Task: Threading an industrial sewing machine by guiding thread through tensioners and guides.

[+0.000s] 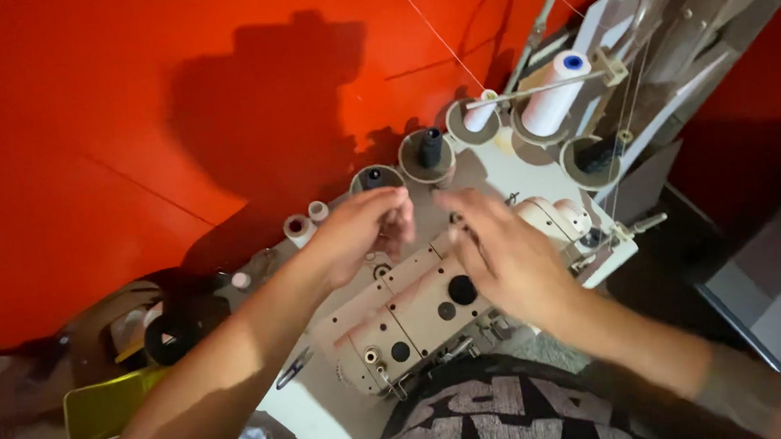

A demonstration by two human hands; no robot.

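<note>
Your left hand [355, 230] pinched something too thin to see. Your right hand [504, 254] was open, fingers spread. Both were over the sewing machine [413, 312], near the dark spool [429, 148]. I think you were threading; next needs a gentle pull.

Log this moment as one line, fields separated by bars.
left hand: fingers pinched, above sewing machine | right hand: open, fingers spread over machine | behind: white thread cone, dark spools | backdrop: red wall
</note>
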